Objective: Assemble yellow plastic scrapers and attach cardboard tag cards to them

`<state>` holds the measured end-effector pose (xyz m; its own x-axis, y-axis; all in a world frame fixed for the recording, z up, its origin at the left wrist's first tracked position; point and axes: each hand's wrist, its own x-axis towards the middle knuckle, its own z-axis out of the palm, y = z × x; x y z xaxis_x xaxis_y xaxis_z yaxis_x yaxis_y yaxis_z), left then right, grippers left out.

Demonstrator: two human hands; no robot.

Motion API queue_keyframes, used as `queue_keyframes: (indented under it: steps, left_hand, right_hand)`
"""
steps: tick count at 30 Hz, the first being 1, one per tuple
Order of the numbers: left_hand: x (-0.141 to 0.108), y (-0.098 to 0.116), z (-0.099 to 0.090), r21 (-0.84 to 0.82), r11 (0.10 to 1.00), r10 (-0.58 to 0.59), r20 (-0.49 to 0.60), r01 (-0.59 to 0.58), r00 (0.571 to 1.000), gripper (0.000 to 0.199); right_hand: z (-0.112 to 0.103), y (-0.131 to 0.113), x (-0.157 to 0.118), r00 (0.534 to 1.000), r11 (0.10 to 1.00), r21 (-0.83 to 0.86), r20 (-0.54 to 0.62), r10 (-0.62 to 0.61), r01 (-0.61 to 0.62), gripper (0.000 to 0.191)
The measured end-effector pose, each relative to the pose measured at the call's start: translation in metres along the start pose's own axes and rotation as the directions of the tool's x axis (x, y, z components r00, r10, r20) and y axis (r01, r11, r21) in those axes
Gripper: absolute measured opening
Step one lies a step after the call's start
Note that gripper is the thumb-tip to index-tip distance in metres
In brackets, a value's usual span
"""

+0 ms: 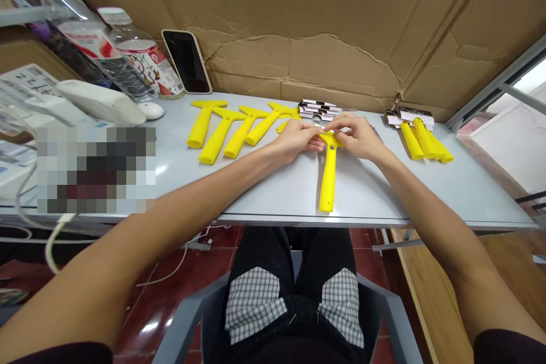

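A yellow T-shaped plastic handle point(327, 182) lies on the table in front of me, its hollow-looking grip pointing toward the front edge. My left hand point(296, 139) pinches the left end of its crosspiece, fingers closed. On the other side, my right hand point(358, 135) is closed at the right end of the crosspiece, with thumb and index finger near a small screw-like spot. Fingers partly hide the top of the handle. Just behind my hands sits a stack of flat black-and-white pieces point(319, 108). Several more yellow handles point(243, 132) lie in a row to the left.
At right, several yellow handles point(426, 142) have black-and-white heads point(416, 118). A phone point(187, 62) leans on the cardboard wall point(341, 23) beside two bottles point(145, 54). White devices point(100, 101), cables and a blurred-out patch occupy the left. A metal frame post point(499, 82) bounds the right.
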<state>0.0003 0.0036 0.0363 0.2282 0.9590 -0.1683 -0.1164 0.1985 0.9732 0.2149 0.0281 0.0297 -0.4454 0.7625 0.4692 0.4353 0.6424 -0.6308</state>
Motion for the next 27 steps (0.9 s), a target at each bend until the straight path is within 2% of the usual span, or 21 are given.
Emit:
queue_keyframes:
  steps: [4, 10, 12, 14, 17, 19, 20, 23, 27]
  left_hand:
    - [0.0, 0.0, 0.0, 0.001, 1.0, -0.004, 0.0, 0.004, 1.0, 0.032]
    - [0.001, -0.001, -0.001, -0.008, 1.0, 0.007, 0.003, -0.007, 1.0, 0.033]
    - [0.002, 0.0, -0.002, -0.011, 1.0, 0.016, 0.001, -0.016, 1.0, 0.036]
    - [0.004, 0.002, -0.005, -0.019, 0.999, 0.036, -0.002, -0.036, 0.999, 0.036]
    - [0.008, 0.004, -0.011, -0.031, 0.997, 0.064, -0.018, -0.064, 0.998, 0.032]
    - [0.012, 0.004, -0.015, -0.036, 0.997, 0.071, -0.026, -0.071, 0.997, 0.029]
    - [0.013, 0.004, -0.017, -0.038, 0.997, 0.072, -0.027, -0.073, 0.997, 0.028]
    - [0.015, 0.005, -0.02, -0.039, 0.996, 0.074, -0.019, -0.075, 0.997, 0.026]
    - [0.013, 0.006, -0.019, -0.031, 0.998, 0.06, -0.025, -0.06, 0.998, 0.024]
  right_hand:
    - [0.001, -0.003, -0.001, 0.999, 0.999, -0.043, 0.002, -0.032, 0.032, 0.03]
    - [0.0, -0.001, 0.001, 1.0, 0.998, -0.056, -0.014, -0.023, 0.022, 0.025]
    - [-0.003, 0.0, 0.003, 0.998, 0.999, -0.034, -0.054, 0.032, -0.033, 0.02]
    - [-0.007, 0.0, 0.005, 0.98, 0.982, 0.053, -0.075, 0.185, -0.182, 0.014]
    - [-0.012, -0.004, 0.007, 0.88, 0.839, 0.277, 0.066, 0.47, -0.469, 0.017]
    - [-0.014, -0.007, 0.007, 0.811, 0.718, 0.386, 0.189, 0.553, -0.579, 0.022]
    - [-0.015, -0.008, 0.007, 0.794, 0.674, 0.428, 0.225, 0.565, -0.601, 0.022]
    - [-0.015, -0.01, 0.006, 0.786, 0.601, 0.526, 0.259, 0.561, -0.602, 0.02]
    - [-0.013, -0.01, 0.007, 0.784, 0.559, 0.578, 0.262, 0.563, -0.594, 0.016]
